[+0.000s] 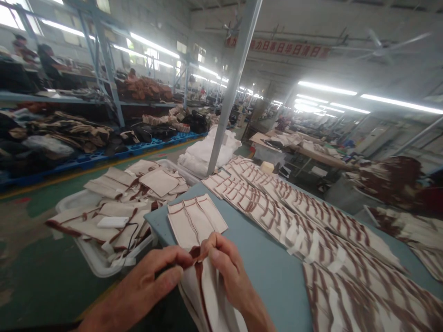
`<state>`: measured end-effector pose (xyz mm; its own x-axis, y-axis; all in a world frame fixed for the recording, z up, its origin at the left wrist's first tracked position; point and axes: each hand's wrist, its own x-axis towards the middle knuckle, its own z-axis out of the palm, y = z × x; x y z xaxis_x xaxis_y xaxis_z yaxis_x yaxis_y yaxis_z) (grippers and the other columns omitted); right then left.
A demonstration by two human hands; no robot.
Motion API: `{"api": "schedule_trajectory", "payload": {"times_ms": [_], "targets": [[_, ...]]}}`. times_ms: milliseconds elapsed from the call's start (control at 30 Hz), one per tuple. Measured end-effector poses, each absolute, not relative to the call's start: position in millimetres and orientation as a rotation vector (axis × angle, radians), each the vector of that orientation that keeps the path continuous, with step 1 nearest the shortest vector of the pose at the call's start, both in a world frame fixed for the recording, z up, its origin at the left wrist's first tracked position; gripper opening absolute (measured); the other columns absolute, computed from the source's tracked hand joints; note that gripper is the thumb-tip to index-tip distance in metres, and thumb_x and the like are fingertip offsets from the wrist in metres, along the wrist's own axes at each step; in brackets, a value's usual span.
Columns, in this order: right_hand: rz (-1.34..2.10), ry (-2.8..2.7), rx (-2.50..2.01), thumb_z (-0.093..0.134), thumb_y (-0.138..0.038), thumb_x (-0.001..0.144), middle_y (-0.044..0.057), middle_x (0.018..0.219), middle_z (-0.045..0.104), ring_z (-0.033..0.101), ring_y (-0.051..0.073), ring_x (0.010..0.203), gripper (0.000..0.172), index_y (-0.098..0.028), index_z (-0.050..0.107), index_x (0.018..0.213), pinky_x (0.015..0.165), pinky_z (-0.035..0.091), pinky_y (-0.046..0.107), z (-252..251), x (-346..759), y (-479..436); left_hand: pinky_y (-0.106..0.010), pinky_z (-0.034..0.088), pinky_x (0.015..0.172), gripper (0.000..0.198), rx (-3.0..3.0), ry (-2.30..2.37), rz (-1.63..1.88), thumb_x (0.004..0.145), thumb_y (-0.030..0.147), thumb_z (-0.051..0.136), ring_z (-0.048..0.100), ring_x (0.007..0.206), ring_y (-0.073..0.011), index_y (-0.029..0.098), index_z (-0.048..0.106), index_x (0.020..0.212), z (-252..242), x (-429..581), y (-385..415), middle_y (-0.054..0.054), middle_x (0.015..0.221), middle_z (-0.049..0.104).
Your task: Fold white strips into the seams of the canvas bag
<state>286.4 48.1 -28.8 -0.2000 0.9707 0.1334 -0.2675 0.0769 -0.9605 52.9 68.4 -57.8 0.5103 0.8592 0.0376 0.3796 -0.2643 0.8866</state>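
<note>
A cream fabric piece with brown binding point(211, 295) hangs in front of me over the near edge of the table, its lower part running out of view. My right hand point(226, 265) pinches its top edge between thumb and fingers. From the other side, my left hand point(155, 272) holds the brown binding at the fingertips, its thumb lying a little lower and apart from the forefinger. Just beyond both hands, a flat cream panel with brown seam lines point(197, 216) lies at the table's corner. Exactly how the left fingers grip is partly hidden.
Long overlapping rows of brown-trimmed cream pieces point(277, 207) cover the right of the blue-grey table point(273, 272). At left, a white plastic bin point(93, 260) overflows with similar pieces, a white device with a cable point(112, 222) on top. A metal post point(231, 92) rises behind the table.
</note>
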Motion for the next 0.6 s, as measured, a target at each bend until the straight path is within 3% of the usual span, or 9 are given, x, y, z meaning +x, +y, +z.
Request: {"api": "schedule_trajectory", "payload": {"times_ms": [100,300,500,600], "targets": [[1.308,-1.484,-0.895,0.064,-0.056,0.102,-0.002,0.078,0.057,0.050,0.018,0.072,0.039,-0.024,0.052,0.082,0.069,0.038,0.030,-15.8,289.8,44.1,-0.027,0.052,0.100,0.045,1.763,1.016,0.569,0.092,0.064,0.066,0.066,0.110,-0.0249,0.026,0.076,0.113,-49.8,57.3,61.7,0.000,0.116,0.078],[1.244,-1.621,-1.017,0.057,-0.041,0.097,-0.007,0.070,0.041,0.035,0.015,0.064,0.026,-0.025,0.047,0.079,0.061,0.028,0.029,-3.4,294.2,44.0,-0.025,0.051,0.089,0.021,1.854,1.118,0.486,0.087,0.040,0.067,0.065,0.098,-0.0210,0.027,0.077,0.099,-18.5,69.3,61.7,0.003,0.098,0.076],[1.291,-1.617,-1.092,0.056,-0.037,0.095,-0.008,0.069,0.039,0.034,0.015,0.063,0.022,-0.026,0.046,0.079,0.059,0.026,0.029,2.9,295.1,44.5,-0.019,0.053,0.083,0.017,1.991,0.972,0.571,0.096,0.032,0.066,0.071,0.084,-0.0148,0.027,0.081,0.101,-7.4,66.0,70.6,0.005,0.091,0.080],[1.319,-1.617,-1.113,0.056,-0.039,0.095,-0.007,0.070,0.039,0.035,0.015,0.064,0.023,-0.026,0.047,0.079,0.059,0.026,0.030,6.0,295.1,46.9,-0.017,0.055,0.092,0.023,2.145,0.873,0.624,0.105,0.028,0.058,0.077,0.090,-0.0122,0.028,0.079,0.115,-9.7,62.3,74.0,0.005,0.100,0.083]]}}
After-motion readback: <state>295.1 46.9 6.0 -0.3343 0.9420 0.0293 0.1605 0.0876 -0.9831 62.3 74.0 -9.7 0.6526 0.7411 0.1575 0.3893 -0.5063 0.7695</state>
